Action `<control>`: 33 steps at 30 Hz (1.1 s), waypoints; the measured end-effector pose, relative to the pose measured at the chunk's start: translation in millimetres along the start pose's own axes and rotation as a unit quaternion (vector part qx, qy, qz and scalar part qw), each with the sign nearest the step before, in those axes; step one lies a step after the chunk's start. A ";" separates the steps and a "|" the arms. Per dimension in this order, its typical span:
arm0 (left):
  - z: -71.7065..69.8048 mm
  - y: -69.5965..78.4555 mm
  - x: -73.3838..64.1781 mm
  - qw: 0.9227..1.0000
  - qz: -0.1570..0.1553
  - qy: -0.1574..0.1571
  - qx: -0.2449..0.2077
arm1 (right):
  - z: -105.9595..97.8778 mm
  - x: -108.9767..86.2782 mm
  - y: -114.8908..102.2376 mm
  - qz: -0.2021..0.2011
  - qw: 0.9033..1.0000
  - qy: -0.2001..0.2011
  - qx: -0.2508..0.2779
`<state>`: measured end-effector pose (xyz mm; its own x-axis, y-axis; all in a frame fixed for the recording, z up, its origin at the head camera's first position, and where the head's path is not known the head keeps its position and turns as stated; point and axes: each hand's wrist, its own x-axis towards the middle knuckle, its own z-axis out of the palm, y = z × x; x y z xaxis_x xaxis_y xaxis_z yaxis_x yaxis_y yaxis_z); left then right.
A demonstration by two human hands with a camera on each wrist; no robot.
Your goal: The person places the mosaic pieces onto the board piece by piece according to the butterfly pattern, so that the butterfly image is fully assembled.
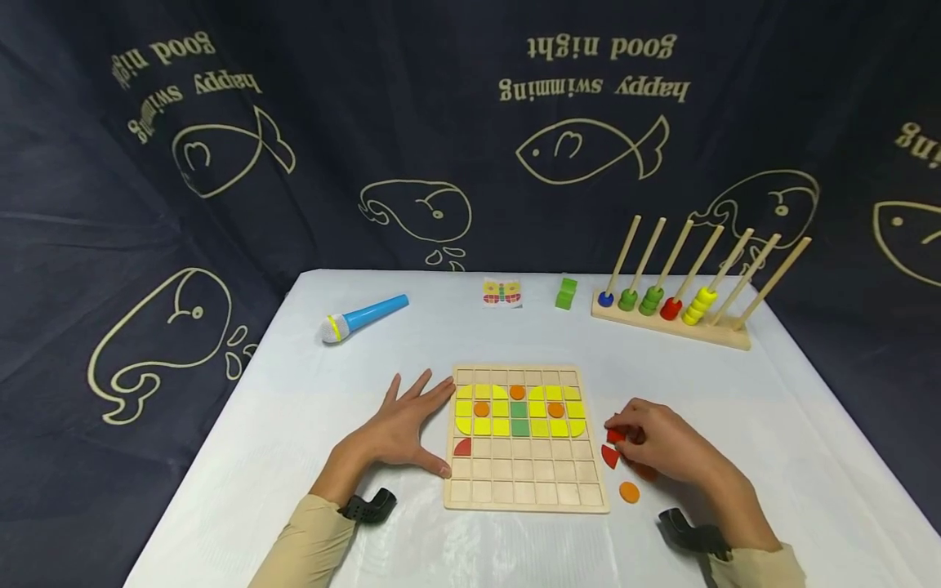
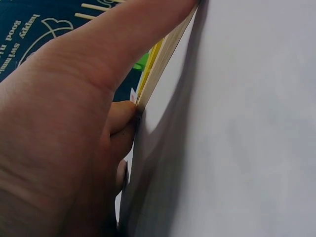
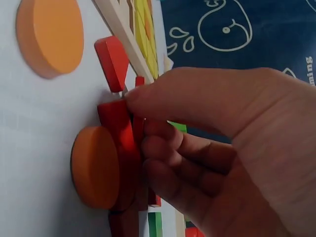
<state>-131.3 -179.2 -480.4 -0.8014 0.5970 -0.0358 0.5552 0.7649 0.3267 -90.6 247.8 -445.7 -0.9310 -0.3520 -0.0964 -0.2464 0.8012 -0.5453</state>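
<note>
A square wooden grid board [image 1: 525, 494] lies in front of me, with yellow, green and orange pieces set in its cells. One red quarter-circle [image 1: 462, 447] sits in the left column below the yellow. My left hand [image 1: 400, 429] spreads its fingers flat along the board's left edge, thumb near the lower corner. To the right of the board, my right hand [image 1: 665, 441] pinches a red block [image 3: 138, 111] between thumb and fingers, among other red pieces. Beside it lie a loose red quarter-circle [image 1: 609, 456] and an orange disc [image 1: 628, 492].
A blue toy microphone [image 1: 376, 312] lies at the back left. Along the back stand a small butterfly pattern card [image 1: 502, 293], a green block [image 1: 566, 294] and a wooden peg counter [image 1: 669, 321] with coloured beads. Dark printed cloth [image 1: 412, 106] hangs behind the white table.
</note>
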 end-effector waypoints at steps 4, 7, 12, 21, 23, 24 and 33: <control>0.3 -0.3 -0.4 1.000 0.002 0.005 -0.002 | 1.7 2.3 -1.4 0.003 0.999 0.029 -0.040; 0.6 -0.4 0.0 1.000 0.001 0.002 -0.002 | 3.9 4.7 -0.6 0.013 0.997 0.049 -0.057; 0.5 0.0 0.6 1.000 -0.005 0.000 -0.004 | 6.9 9.1 2.9 0.036 0.996 0.065 -0.042; -0.2 1.4 0.7 1.000 -0.007 0.001 -0.009 | 10.9 14.7 3.6 0.024 0.992 0.092 -0.086; 0.5 1.2 1.1 1.000 -0.007 0.000 -0.008 | 11.6 14.8 2.6 0.017 0.991 0.097 -0.091; 1.0 0.9 1.3 1.000 -0.007 0.000 -0.006 | 12.1 14.8 2.2 0.013 0.991 0.100 -0.089; 1.0 0.8 0.9 1.000 -0.008 0.003 -0.002 | 22.3 23.0 -18.3 -0.032 0.995 0.093 -0.018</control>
<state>-131.3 -177.8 -481.0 -0.8115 0.5833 -0.0355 0.5416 0.7735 0.3292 -101.5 214.3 -456.5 -0.9461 -0.3095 0.0954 -0.3130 0.7978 -0.5153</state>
